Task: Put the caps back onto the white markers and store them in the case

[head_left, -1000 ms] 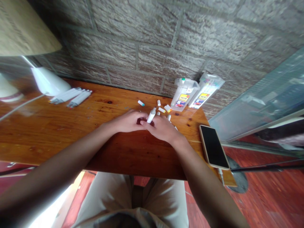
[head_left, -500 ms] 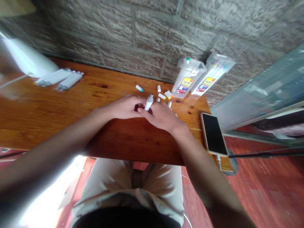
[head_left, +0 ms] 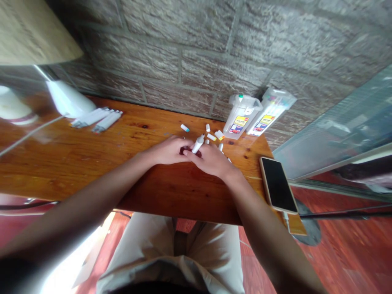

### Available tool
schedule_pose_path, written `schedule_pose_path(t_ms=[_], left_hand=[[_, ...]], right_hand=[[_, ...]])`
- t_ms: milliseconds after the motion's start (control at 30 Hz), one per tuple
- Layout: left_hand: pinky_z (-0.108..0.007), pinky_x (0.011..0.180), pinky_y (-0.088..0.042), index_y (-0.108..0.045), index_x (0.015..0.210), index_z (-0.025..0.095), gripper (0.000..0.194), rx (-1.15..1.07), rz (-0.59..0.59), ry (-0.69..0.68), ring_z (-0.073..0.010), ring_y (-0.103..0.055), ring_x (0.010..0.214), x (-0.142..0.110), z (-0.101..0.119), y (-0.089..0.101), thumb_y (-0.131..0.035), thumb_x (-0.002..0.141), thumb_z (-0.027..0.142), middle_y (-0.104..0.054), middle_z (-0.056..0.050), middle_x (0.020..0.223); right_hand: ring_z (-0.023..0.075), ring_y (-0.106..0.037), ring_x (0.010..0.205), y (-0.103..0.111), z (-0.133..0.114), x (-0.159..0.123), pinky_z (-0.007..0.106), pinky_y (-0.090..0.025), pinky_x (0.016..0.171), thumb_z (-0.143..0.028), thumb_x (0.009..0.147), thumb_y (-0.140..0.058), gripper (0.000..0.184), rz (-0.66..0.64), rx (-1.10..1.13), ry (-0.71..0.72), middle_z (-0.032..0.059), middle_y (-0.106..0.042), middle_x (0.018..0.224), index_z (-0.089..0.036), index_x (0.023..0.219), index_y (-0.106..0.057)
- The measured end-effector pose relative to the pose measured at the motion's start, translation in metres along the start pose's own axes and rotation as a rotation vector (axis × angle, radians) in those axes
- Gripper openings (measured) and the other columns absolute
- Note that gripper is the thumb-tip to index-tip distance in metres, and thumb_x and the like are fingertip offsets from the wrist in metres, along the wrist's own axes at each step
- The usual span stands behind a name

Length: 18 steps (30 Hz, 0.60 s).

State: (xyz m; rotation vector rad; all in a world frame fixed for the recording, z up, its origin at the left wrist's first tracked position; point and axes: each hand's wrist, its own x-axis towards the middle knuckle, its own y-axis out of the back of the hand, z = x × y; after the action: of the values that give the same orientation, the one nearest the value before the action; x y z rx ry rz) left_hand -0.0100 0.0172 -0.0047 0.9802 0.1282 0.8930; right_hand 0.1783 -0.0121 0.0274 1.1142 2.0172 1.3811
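Observation:
A white marker stands tilted out of my right hand, its tip end uncapped and pointing up and away from me. The right thumb and fingers are closed around its body. Against them rests my left hand, with curled fingers; whatever lies between them is hidden. Just beyond the hands several loose caps are scattered on the table, among them a white cap with a teal end and one with a yellow end. A few caps are partly covered by the right hand.
Two clear plastic marker cases stand by the brick wall. Several white markers lie at the left near a lamp base and its cord. A plugged-in phone sits at the wooden table's right edge.
The camera view has shifted, so everything appears lower and more of the lamp shows at the left. Both hands keep nearly the same pose around the marker.

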Motion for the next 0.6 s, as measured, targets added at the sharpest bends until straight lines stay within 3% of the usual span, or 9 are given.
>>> schedule_pose_path(t_ms=[433,600], left_hand=[[-0.023,0.066,-0.044,-0.064,0.085,0.016,0.017,-0.056,-0.044,0.047,-0.0134,-0.059,0.07,-0.0037,-0.0072,-0.0012,-0.062,0.087,0.033,-0.068,-0.001,0.078],[-0.024,0.064,-0.045,-0.064,0.087,0.017,0.016,-0.056,-0.023,0.042,-0.0144,-0.061,0.072,-0.0048,-0.0077,-0.0012,-0.065,0.086,0.033,-0.07,-0.002,0.082]], right_hand=[[0.0208,-0.068,0.085,-0.0006,0.0021,0.0023,0.028,-0.044,0.078,-0.044,0.098,-0.048,0.039,0.013,0.077,-0.02,0.0101,-0.075,0.09,-0.016,0.092,-0.075],[0.0226,-0.07,0.091,-0.0033,0.0032,0.0038,0.029,-0.046,0.081,-0.039,0.097,-0.05,0.034,0.04,0.119,-0.039,0.0106,-0.076,0.094,-0.018,0.1,-0.076]])
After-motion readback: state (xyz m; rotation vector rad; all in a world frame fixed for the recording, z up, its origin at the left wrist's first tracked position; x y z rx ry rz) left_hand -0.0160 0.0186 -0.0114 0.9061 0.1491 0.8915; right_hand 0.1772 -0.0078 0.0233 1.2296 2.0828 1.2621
